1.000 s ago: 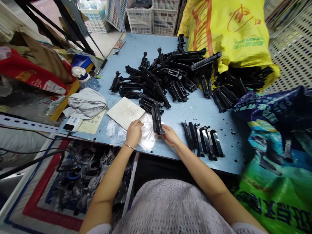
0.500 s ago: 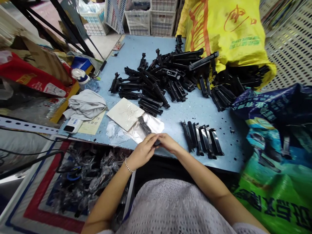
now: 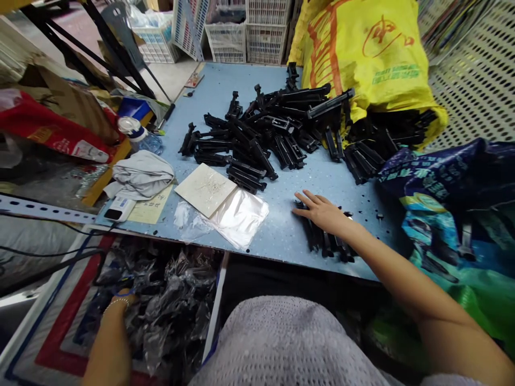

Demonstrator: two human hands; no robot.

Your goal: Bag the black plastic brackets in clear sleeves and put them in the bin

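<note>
My right hand [image 3: 324, 215] reaches over the short row of black plastic parts [image 3: 326, 247] near the table's front edge. Its fingers are spread, and the hand covers the upper ends of several parts. Down in the bin at lower left is my left hand [image 3: 122, 296], with a beaded bracelet at the wrist; its fingers are hidden. Around it lie black pieces in clear plastic bags [image 3: 171, 300]. On the table, clear plastic bags [image 3: 242, 214] lie flat beside a pale square tile [image 3: 205, 188].
A large heap of black parts [image 3: 245, 134] covers the table's middle, and more spill from a yellow sack [image 3: 374, 64]. Left are a grey cloth [image 3: 142, 174], a white device [image 3: 119, 209] and a bottle [image 3: 140, 134]. A blue-green sack [image 3: 434, 214] stands right.
Both hands were together on a black part over the plastic bags. My left hand has moved down into the bin, my right hand to the row; that part is gone from the bags.
</note>
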